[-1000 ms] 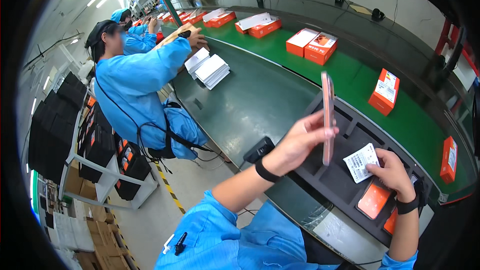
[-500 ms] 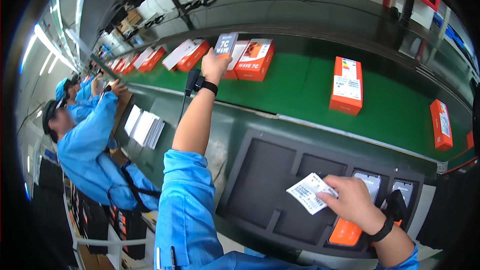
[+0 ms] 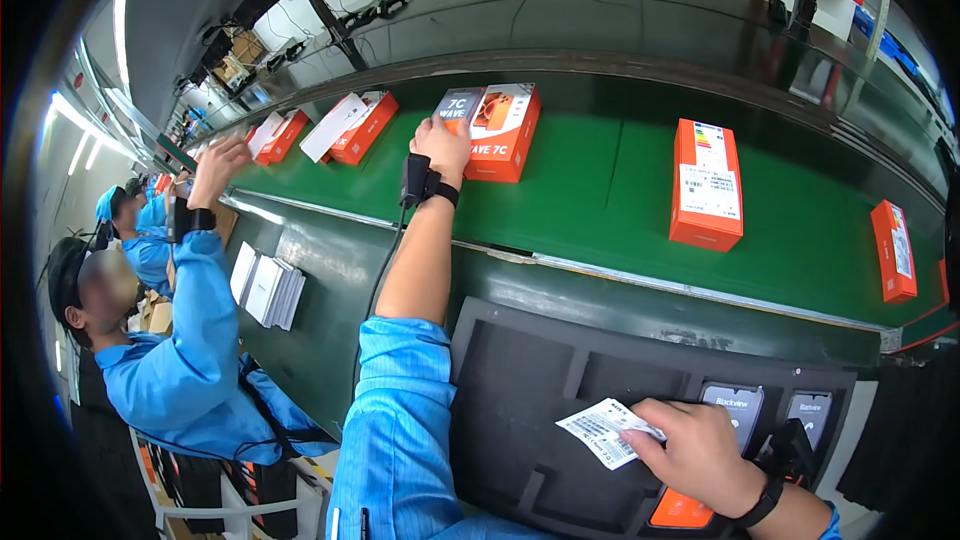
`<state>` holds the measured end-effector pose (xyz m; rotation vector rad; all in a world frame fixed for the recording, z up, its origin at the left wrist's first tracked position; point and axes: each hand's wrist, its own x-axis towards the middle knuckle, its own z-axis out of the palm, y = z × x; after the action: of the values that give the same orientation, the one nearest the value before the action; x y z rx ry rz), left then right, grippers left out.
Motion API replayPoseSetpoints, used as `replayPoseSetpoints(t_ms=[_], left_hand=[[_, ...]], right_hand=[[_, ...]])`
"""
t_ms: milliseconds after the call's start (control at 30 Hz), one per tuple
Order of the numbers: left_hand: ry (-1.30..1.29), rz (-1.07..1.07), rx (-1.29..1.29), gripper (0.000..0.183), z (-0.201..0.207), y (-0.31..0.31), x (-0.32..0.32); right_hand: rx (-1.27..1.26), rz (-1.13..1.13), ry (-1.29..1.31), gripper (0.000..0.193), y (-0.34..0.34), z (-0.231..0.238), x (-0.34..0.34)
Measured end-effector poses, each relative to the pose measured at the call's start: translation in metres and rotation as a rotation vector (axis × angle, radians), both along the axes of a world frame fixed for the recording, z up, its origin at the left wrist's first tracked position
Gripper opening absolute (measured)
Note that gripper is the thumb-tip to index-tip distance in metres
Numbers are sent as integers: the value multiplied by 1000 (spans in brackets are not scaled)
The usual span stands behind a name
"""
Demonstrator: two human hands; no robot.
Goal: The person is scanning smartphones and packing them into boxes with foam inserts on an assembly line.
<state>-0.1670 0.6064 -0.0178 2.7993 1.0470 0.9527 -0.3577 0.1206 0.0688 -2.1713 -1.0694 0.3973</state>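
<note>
My left hand (image 3: 440,148) reaches over the green belt, its fingers closed on the lower end of a flat grey-and-orange phone (image 3: 459,103). The phone lies at the left side of an orange-and-white phone box (image 3: 510,135); whether it rests inside a box half or on it, I cannot tell. My right hand (image 3: 695,452) pinches several white printed label sheets (image 3: 600,430) above a black foam tray (image 3: 505,370). Beside that hand two phones with lit screens, a nearer phone (image 3: 732,408) and a farther-right phone (image 3: 808,412), sit in the tray's slots. An orange piece (image 3: 682,510) shows under my right wrist.
Orange boxes with labels stand at the right, one box (image 3: 706,190) and a smaller-looking box (image 3: 893,250). More open boxes (image 3: 365,130) line the belt (image 3: 590,180) leftward. A stack of white booklets (image 3: 268,285) lies near a co-worker in blue (image 3: 180,360), whose hand reaches over the belt.
My left hand has lowered the phone down against the box. The boxes at the left and the co-worker's arm appear shifted. My right hand still holds the labels, slightly lower.
</note>
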Motion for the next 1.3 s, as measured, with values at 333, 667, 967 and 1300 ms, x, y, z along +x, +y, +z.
replayPoseSetpoints(t_ms=[333,667,967,1300], left_hand=[[272,41,-310,71,1,-29,32],[175,41,-232,66,-15,-33,60],[305,-360,74,84,12,-161,39],[-64,-412,72,47,112,-123,35]], right_hand=[[-12,9,-94,15,-3,-1,-5],[11,11,-102,14,-8,0,-9],[37,6,-93,14,-7,-6,-6],[57,-3,-87,15,-13,-11,-1]])
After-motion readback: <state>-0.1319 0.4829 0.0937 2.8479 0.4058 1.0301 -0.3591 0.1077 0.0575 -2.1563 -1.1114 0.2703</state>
